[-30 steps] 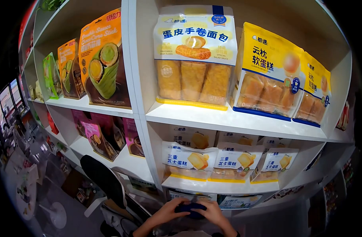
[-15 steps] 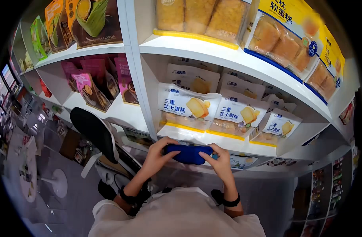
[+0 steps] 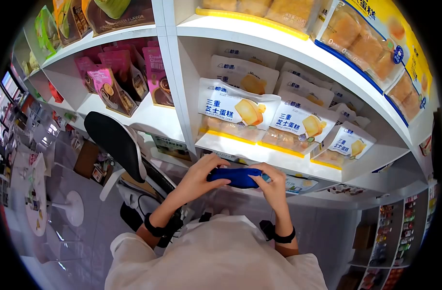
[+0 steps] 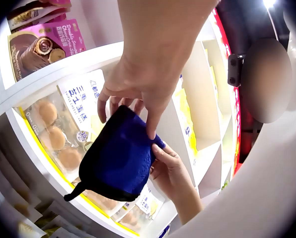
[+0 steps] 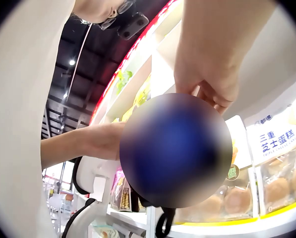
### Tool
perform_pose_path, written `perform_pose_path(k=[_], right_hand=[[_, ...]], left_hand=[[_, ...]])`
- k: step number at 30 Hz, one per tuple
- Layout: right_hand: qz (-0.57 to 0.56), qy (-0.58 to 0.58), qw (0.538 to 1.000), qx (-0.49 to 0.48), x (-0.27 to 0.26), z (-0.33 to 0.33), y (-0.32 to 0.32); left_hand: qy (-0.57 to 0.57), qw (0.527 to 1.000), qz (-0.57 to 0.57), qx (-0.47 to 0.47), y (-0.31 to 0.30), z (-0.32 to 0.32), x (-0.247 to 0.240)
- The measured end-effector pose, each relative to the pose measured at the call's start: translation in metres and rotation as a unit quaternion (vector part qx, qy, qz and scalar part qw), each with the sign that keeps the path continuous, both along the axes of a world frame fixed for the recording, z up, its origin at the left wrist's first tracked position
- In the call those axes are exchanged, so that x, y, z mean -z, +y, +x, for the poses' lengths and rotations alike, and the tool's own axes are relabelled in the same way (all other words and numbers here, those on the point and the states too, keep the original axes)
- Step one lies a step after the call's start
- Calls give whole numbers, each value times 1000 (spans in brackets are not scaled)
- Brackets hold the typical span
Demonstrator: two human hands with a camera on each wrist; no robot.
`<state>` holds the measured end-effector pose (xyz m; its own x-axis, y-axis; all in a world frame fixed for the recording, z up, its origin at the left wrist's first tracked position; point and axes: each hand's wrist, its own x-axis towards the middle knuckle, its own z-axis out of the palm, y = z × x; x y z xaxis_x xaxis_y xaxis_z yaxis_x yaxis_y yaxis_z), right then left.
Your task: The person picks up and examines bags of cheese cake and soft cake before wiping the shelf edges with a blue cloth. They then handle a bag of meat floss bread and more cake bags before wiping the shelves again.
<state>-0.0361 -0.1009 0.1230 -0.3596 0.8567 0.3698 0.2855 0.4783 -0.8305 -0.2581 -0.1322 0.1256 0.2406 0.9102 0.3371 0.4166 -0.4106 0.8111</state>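
Observation:
Both hands grip a folded blue cloth (image 3: 238, 177) in front of the lower shelf, low in the head view. My left hand (image 3: 201, 173) holds its left end, the thumb along the near side. At the other end, my right hand (image 3: 274, 184) pinches it between thumb and fingers. In the left wrist view the cloth (image 4: 119, 153) hangs from the fingers, soft and dark-edged, with a short black loop (image 4: 76, 192) at one corner. A blurred patch covers most of it in the right wrist view, where a black strap (image 5: 165, 221) dangles below.
Behind the hands, the white shelf (image 3: 274, 157) bears several triple cheese cake bags (image 3: 238, 107). Pink bags (image 3: 110, 91) stand in the compartment to the left. A black and white chair (image 3: 115, 145) is close by my left arm. Larger bread bags (image 3: 361, 34) sit above.
The head view has tipped downward, so the shelves sit higher in it and both arms show. The hands keep hold of the blue cloth throughout, now with its bright blue side showing more.

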Motion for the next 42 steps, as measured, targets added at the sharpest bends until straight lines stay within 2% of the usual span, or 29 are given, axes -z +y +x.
perform_pose_path(k=[1,4,6,10,13,14,17,18,19,21,22,23,25,26,27,29,36,40,42], right_hand=[[13,-11,1000,-13,1,-2,0],[11,-38,999,-28,7,-6,0],[-46,-20,998,-31,9,-5,-1],[-159,29,984,-75,18,2,6],[-150,-63,983,-87,42,11,5],[-113,-93,985,-88,48,13,5],[-172,-80,977,-102,59,25,7],[-159,1,980,-123,70,29,11],[-257,96,959,-71,59,25,5],[-325,189,926,-32,72,37,12],[-343,280,896,-29,43,18,7],[-358,285,888,-36,49,20,12],[-380,299,875,-35,44,14,13],[-389,271,880,-13,47,14,15],[-389,253,886,-4,66,20,22],[-424,292,857,32,58,8,19],[-409,228,884,-2,63,18,18],[-395,219,891,-43,45,6,13],[-324,184,926,-66,57,3,15]], left_hand=[[28,999,7,25,1,2,3],[11,999,-9,45,2,8,18],[2,999,-6,46,4,8,27],[-21,999,-20,30,1,6,14],[-43,998,-28,21,3,1,10],[-56,998,-23,18,4,0,12],[-90,994,-55,-14,6,-4,13],[-100,992,-74,-25,7,-5,13],[-94,986,-134,-31,7,-7,11],[-180,976,-118,-28,11,-5,22],[-204,968,-148,-21,13,-5,28],[-223,962,-158,-15,15,-5,35],[-297,921,-252,-11,15,-3,35],[-314,902,-295,-22,15,-3,32],[-316,899,-302,-21,14,-3,33],[-319,895,-312,-21,14,-5,35],[-351,889,-290,-42,11,-8,54],[-306,909,-282,-19,11,-7,41],[-259,926,-275,-23,11,-5,40]])
